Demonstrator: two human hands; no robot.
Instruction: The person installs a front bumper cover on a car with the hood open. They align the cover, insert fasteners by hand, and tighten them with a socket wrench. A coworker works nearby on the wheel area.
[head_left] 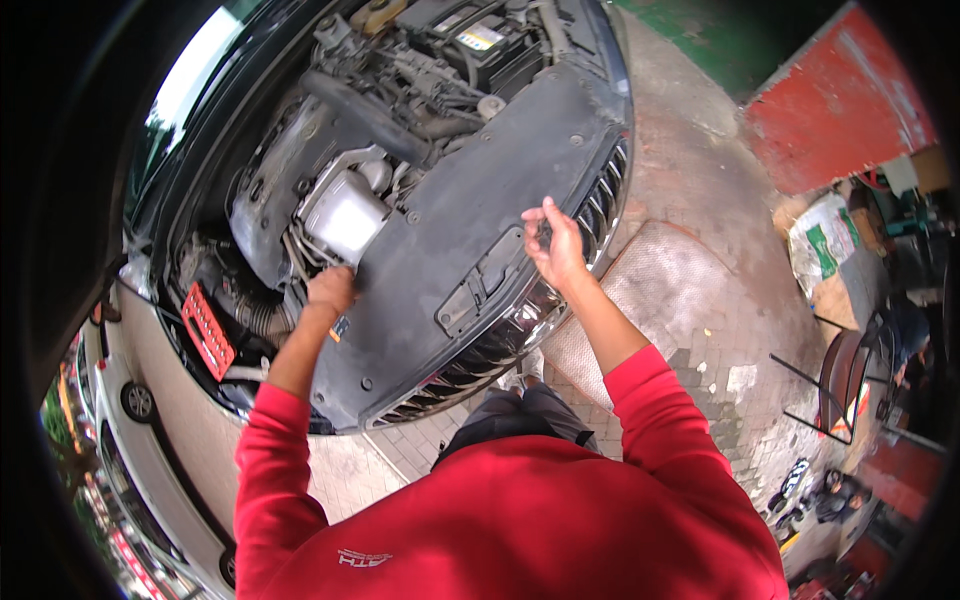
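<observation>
The raised hood leaves a car's engine bay exposed before me. My left hand (pixel 332 288) is closed at the rear edge of the wide black plastic front cover (pixel 420 265), close to a silver metal housing (pixel 345 215). Whatever its fingers hold, if anything, is hidden. Above the front end of that cover, near the chrome grille (pixel 605 190), my right hand (pixel 557 245) is turned up with fingers apart and partly curled. A small dark patch shows between its fingers and palm; I cannot tell what it is.
A red tool tray (pixel 208 331) rests at the engine bay's left side. The battery (pixel 480 45) sits at the far side. A textured mat (pixel 650 300) lies on the paving at right. Beyond stand a chair (pixel 838 385) and a red panel (pixel 838 105); a white car (pixel 140 470) is at left.
</observation>
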